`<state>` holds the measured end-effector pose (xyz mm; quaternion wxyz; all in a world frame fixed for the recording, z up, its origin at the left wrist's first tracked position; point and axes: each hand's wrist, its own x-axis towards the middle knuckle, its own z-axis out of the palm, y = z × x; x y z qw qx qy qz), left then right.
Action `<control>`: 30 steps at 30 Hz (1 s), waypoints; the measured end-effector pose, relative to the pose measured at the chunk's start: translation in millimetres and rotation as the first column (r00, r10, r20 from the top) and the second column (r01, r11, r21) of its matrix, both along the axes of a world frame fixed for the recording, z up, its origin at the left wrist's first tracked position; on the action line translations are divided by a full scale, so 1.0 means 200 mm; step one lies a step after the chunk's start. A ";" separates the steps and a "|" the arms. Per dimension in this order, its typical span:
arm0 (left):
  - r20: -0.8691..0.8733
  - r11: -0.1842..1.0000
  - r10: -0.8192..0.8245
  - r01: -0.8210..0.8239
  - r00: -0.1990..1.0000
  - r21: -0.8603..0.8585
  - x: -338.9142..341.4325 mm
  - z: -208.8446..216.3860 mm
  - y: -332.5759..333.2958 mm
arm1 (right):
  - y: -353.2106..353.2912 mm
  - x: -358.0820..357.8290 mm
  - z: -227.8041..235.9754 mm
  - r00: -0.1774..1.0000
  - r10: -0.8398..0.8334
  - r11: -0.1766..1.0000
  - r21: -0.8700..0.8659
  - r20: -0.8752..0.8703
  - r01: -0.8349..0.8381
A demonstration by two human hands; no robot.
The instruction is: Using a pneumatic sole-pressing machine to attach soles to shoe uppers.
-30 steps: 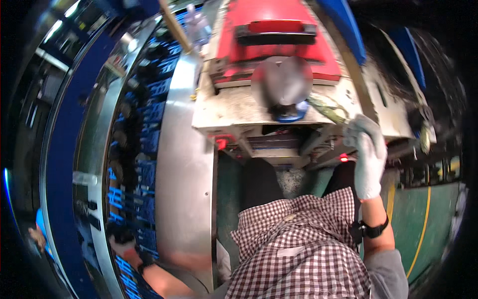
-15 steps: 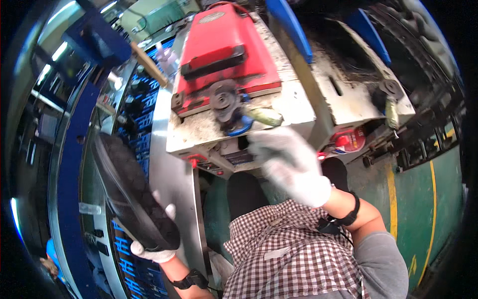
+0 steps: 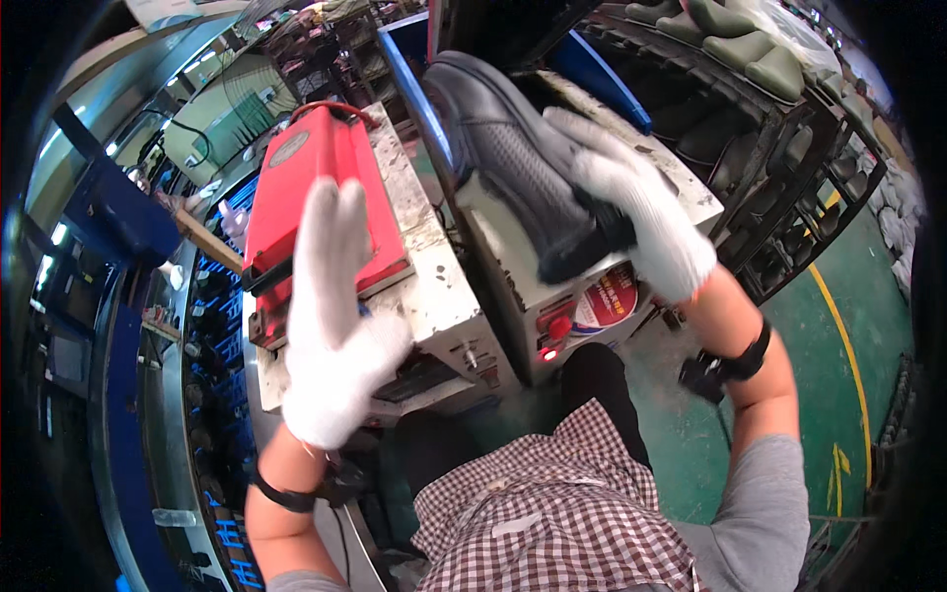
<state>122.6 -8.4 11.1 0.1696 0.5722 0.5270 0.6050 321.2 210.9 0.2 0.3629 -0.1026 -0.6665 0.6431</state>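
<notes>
Head view: my right hand (image 3: pixel 646 202), in a white knit glove, has its fingers wrapped around a black shoe (image 3: pixel 518 158) near the collar end, with the upper ones stretched along its side. The shoe hangs at a slant, toe toward the upper left and opening toward the lower right, with a textured panel on the side facing me. It shows above and in front of a whitish machine (image 3: pixel 513 279); whether it touches that machine I cannot tell.

My left hand (image 3: pixel 330 340), gloved in white too, is raised with its fingers straight and the thumb apart, holding nothing, and is a little blurred. It covers part of a red machine (image 3: pixel 330 158) that has a dark handle (image 3: pixel 266 278) and sits on a worn whitish surface (image 3: pixel 429 259); I cannot make out whether glove and red metal touch.

On the front of the whitish machine, below the shoe, are a red knob (image 3: pixel 559 327), a lit red lamp (image 3: pixel 549 354) and a round label (image 3: pixel 607 299). A blue panel (image 3: pixel 412 84) rises beside the shoe's toe. To my right stands a dark rack (image 3: pixel 779 163) with olive-green foot-shaped forms (image 3: pixel 735 54) above it, and beyond lies the green floor (image 3: pixel 819 405) with its yellow line (image 3: pixel 840 331). I wear a checked apron (image 3: pixel 562 523) and a dark band on each wrist.
</notes>
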 end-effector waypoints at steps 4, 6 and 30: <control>-0.137 0.990 0.097 -0.082 0.986 0.115 -0.12 0.24 0.36 | 0.55 -0.12 0.08 0.911 -0.352 0.841 0.499 0.214 0.208; -0.349 0.971 0.176 -0.105 0.920 0.214 -0.22 0.38 0.53 | 0.83 -0.27 0.05 0.900 -0.350 0.846 0.499 0.260 0.185; -0.924 0.873 0.366 -0.385 0.111 0.299 -0.02 1.19 1.55 | 0.95 -0.10 -0.08 0.779 -0.478 0.488 0.861 0.405 -0.147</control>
